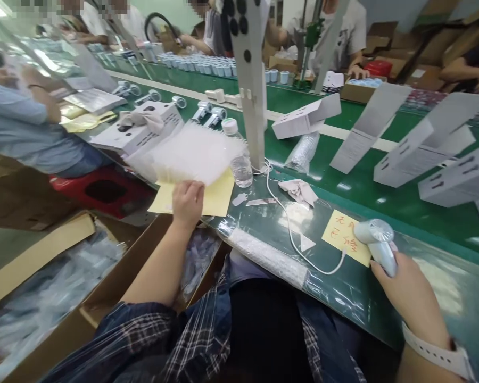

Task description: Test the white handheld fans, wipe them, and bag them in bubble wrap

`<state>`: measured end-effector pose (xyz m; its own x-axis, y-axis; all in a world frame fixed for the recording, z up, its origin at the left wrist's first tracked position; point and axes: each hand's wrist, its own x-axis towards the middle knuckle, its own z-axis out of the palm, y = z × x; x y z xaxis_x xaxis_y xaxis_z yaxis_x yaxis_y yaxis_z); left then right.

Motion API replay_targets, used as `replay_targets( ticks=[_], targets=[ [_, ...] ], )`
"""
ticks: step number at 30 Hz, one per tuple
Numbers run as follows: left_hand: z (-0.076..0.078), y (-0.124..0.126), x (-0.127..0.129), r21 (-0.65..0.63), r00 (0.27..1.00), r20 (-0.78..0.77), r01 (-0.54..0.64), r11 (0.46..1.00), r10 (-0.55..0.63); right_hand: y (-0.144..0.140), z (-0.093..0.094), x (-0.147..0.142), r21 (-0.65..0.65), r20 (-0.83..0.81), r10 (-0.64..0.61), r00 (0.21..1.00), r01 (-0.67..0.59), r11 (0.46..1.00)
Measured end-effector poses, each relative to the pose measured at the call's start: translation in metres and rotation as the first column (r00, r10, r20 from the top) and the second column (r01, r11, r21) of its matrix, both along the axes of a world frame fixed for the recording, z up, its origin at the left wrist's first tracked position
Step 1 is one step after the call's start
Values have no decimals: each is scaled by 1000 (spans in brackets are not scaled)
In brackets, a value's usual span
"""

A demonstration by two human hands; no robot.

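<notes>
My sleeve (139, 331): navy plaid, pale lines, toward seven o'clock
My front (265, 330): black, six o'clock
Strap (433, 348) behind my right hand (403, 276): white, holed, four o'clock

Pale blue dryer-shaped device (370, 232), white sheet stack (195, 154), green worktop (259, 242).
Near right, yellow note (345, 236) has red-orange writing (349, 243); left, yellow paper (219, 195); white cable (321, 272); far right, white boxes (439, 187) show dark markings; far, light blue cups (211, 66); left, red stool (74, 191); near left, brown carton (138, 263); near, navy-and-white plaid shirt (203, 319), black top (263, 330); right, white wristband (433, 352).
</notes>
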<state>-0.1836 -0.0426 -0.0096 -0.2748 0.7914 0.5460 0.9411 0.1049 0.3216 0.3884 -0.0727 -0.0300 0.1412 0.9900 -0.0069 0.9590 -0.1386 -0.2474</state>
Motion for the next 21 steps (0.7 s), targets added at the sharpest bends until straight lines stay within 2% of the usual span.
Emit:
replay_targets(
  ticks=[3, 7, 10, 11, 12, 13, 15, 16, 17, 18, 20, 21],
  targets=[
    [16, -3, -5, 189, 997, 75, -30, 981, 16, -4, 9, -11, -24, -21, -60, 998, 59, 998],
    [48, -9, 1, 361, 987, 158, -57, 931, -1, -9, 15, -19, -47, -24, -104, 994, 103, 994],
    [68, -10, 34, 578, 964, 235, -38, 815, -122, -10, 16, -21, -57, -28, -124, 992, 122, 991],
    [71, -9, 52, 612, 948, 254, -4, 790, -193, -9, 16, -22, -59, -34, -133, 991, 131, 990],
    [71, -8, 73, 594, 926, 269, 56, 803, -264, -9, 16, -22, -63, -43, -141, 989, 138, 988],
    [70, -6, 97, 565, 847, 342, 160, 809, -406, -8, 17, -23, -63, -57, -148, 987, 145, 987],
    [65, 2, 149, 434, 775, 361, 351, 829, -518, -6, 17, -23, -51, -99, -172, 980, 167, 985],
    [62, 8, 175, 329, 742, 370, 458, 826, -559, -6, 17, -23, -48, -123, -195, 973, 190, 981],
    [58, 15, 200, 86, 687, 416, 622, 778, -595, -5, 17, -22, -49, -144, -226, 963, 222, 974],
    [54, 22, 223, -143, 661, 456, 715, 684, -596, -5, 17, -21, -50, -160, -260, 952, 255, 966],
    [46, 35, 260, -435, 688, 446, 726, 533, -573, -7, 15, -18, -33, -177, -284, 942, 283, 959],
    [41, 41, 273, -488, 683, 448, 727, 483, -576, -10, 13, -18, -7, -189, -272, 944, 275, 961]
  ],
)
